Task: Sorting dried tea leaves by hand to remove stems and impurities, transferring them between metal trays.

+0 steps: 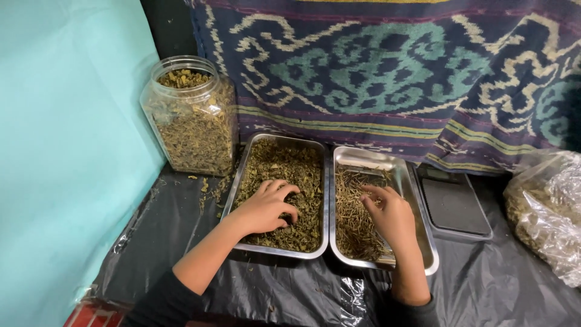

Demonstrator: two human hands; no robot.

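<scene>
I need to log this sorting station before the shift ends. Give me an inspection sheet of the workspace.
Surface: black plastic sheet, wrinkled, with dried bits scattered near the jar.
Job's things: left tray full of dried leaves; right tray partly filled with thin dried stems.
Clutter: open clear jar of dried leaves; small scale; clear bag of dried leaves.
Grippers: left hand fingers curled on the leaves; right hand in the stems, fingers bent.
Cables: nothing seen.
Surroundings: patterned cloth behind; turquoise panel at left.
</scene>
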